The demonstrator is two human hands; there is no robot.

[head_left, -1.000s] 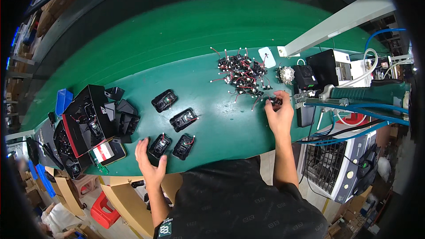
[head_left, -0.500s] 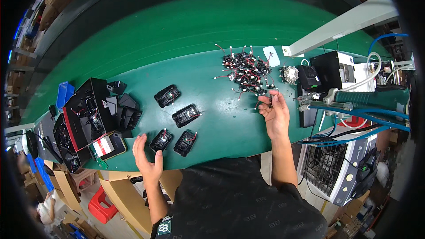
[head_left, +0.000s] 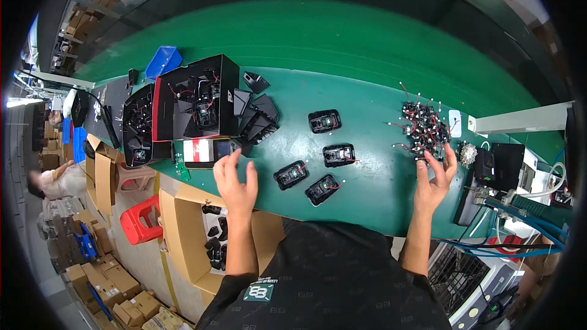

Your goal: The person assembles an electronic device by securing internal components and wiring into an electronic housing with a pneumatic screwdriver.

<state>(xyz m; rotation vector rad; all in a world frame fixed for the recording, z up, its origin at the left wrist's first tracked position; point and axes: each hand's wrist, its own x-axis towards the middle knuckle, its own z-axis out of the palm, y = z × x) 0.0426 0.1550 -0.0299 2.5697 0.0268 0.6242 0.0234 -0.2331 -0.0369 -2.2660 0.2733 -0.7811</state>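
Hovering above the near edge of the green work mat (head_left: pixel 342 36): left hand (head_left: pixel 235 183), fingers spread, palm down, gripping nothing. Lying just right of that hand, two black plastic housings with red wires: one (head_left: pixel 291 175) nearest the fingers, another (head_left: pixel 323 189) just beyond it toward the mat's near edge. Sitting farther up the mat, two more housings of the same kind (head_left: pixel 339 154) (head_left: pixel 324 121). Resting just left of the left hand's fingertips, a red, white and black flat carton (head_left: pixel 206 150); standing behind that carton, an open black box (head_left: pixel 194 104) filled with parts, with loose black covers (head_left: pixel 255 117) heaped at its right side.

Reaching toward the mat's right end: right hand (head_left: pixel 435 180), fingers open and slightly curled, fingertips touching or nearly touching the near edge of a pile of small black components with red leads (head_left: pixel 423 129); whether any piece is being pinched cannot be told. Lying right of that pile, a white tag (head_left: pixel 455 123).
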